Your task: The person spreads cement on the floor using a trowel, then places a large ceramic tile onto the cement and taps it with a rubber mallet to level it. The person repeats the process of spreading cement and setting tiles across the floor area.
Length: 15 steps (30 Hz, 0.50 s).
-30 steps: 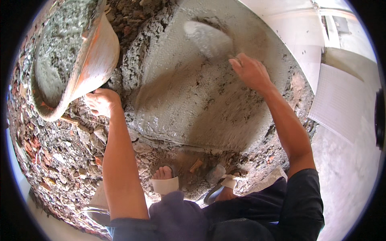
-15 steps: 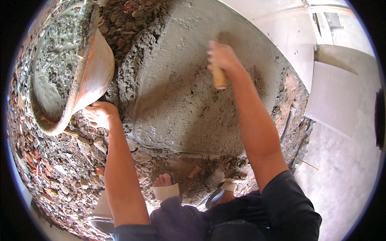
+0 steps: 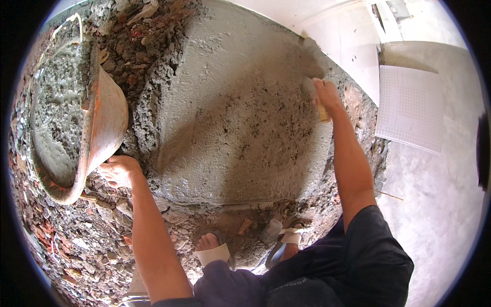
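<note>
My right hand (image 3: 327,95) is closed around the wooden handle (image 3: 324,113) of a trowel, near the right edge of a wet grey concrete surface (image 3: 225,107). The trowel's blade (image 3: 312,60) is smeared grey and hard to tell from the concrete. At the left stands a large orange basin (image 3: 111,110) with wet grey concrete mix (image 3: 60,110) in it. Low against the basin's outer wall, my left hand (image 3: 120,171) is closed, its fingers curled at the basin's underside and partly hidden.
Broken brick and stone rubble (image 3: 82,240) covers the ground at left. A string (image 3: 240,203) runs along the slab's near edge, with my sandalled feet (image 3: 209,248) and a clear plastic cup (image 3: 272,230) beyond it. White panels (image 3: 353,56) border the far right, beside a pale floor (image 3: 424,204).
My right hand has swept right and slightly toward me with the trowel, to the slab's right edge. My left hand stays at the basin. The whole view has shifted a little.
</note>
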Tool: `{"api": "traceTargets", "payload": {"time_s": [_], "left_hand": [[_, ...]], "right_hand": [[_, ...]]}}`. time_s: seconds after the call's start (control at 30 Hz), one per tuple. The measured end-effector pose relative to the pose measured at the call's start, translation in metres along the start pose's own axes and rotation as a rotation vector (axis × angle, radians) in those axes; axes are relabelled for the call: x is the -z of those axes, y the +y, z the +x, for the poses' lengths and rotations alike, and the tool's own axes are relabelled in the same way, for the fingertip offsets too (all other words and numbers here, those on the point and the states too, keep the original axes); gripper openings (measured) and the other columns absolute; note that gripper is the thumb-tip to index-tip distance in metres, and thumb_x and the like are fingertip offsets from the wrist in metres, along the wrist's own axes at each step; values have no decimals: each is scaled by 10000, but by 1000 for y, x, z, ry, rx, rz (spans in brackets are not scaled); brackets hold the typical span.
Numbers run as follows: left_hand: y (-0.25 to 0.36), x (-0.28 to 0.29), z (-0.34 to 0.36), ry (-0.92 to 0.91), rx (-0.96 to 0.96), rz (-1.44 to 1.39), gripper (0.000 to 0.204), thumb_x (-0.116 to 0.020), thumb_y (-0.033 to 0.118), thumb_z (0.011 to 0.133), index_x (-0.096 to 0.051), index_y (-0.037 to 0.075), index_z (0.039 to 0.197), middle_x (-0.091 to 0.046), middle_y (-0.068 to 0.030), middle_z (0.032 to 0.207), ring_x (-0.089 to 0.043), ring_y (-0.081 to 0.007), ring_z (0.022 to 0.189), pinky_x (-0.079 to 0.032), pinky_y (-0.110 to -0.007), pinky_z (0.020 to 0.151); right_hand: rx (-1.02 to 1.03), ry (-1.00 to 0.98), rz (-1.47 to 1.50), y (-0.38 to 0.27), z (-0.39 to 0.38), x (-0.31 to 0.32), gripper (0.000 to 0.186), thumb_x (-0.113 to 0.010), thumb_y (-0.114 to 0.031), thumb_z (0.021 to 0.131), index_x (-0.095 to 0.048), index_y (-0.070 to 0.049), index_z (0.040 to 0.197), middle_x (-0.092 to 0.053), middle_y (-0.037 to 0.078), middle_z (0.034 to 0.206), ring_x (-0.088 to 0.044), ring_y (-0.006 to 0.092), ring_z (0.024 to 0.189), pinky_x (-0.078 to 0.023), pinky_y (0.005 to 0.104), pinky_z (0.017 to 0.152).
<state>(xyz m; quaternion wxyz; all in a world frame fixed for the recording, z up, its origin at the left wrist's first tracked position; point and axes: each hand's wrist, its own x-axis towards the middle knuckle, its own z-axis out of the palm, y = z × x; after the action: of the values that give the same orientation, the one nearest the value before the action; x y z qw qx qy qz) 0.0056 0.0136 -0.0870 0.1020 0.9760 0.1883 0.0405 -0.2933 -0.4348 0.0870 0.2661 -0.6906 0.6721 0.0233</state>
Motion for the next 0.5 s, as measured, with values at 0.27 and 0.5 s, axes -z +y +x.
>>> {"api": "traceTargets", "payload": {"time_s": [0.27, 0.5], "left_hand": [[2, 5, 1, -69, 36, 5, 477, -323, 340, 961, -384, 68, 1348, -440, -129, 1368, -421, -246, 1261, -261, -470, 1022], [3, 6, 0, -28, 30, -25, 473, -324, 338, 963, -397, 64, 1341, -444, -131, 1371, -419, -243, 1266, -256, -464, 1027]], "right_hand": [[130, 207, -517, 15, 16, -9, 430, -578, -342, 872, -580, -40, 1178, -616, 246, 1147, -583, 385, 1098, -464, 457, 921], [114, 201, -515, -20, -23, -53, 405, -569, -321, 895, -565, -17, 1162, -626, 230, 1123, -590, 380, 1079, -469, 460, 906]]}}
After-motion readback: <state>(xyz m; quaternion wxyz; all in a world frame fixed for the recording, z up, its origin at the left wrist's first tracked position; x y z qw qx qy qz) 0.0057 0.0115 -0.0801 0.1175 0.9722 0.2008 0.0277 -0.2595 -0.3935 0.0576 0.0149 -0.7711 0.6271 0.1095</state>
